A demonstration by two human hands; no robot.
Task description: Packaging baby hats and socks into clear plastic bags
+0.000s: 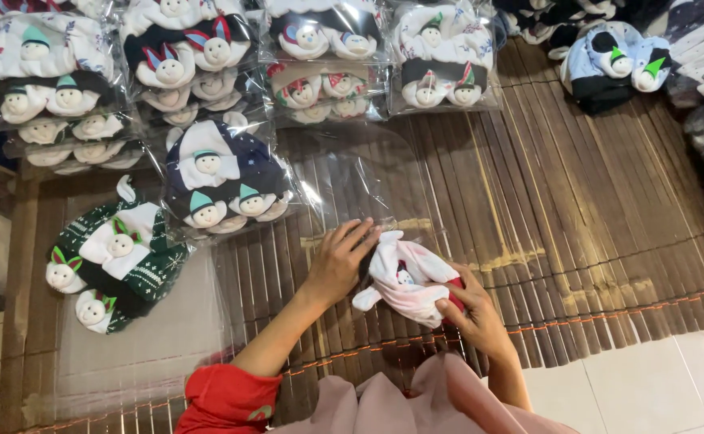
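A folded pink and white baby garment set with a small doll face (406, 278) lies on the bamboo mat (577, 241) in front of me. My right hand (474, 315) grips its lower right side. My left hand (340, 259) rests on its upper left edge, fingers spread, at the mouth of a clear plastic bag (360, 181) lying flat just beyond. Whether the garment's top edge is inside the bag is unclear.
Clear bags of similar sets with doll faces are stacked along the far edge (324, 60). One navy set in a bag (223, 181) and a green and white set on plastic (119, 261) lie at left. More sets (613, 60) sit at far right. White floor tiles (657, 386) border the mat.
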